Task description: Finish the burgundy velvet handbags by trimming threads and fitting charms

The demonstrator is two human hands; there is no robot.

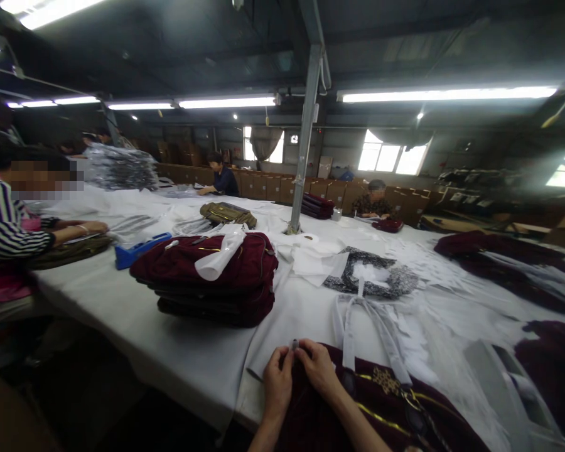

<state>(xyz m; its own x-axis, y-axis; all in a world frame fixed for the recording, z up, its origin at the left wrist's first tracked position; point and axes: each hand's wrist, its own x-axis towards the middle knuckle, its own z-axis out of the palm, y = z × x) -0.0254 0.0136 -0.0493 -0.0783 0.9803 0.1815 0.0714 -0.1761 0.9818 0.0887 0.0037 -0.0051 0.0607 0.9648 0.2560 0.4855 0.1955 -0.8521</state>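
Both my hands, left hand and right hand, pinch a small grey tag in a closed grip over dark-red velvet garment on the white tabletop.

Workshop interior: a steel post rises from the white table. Tube lights hang on either side of the post. Windows pierce the wall behind it.
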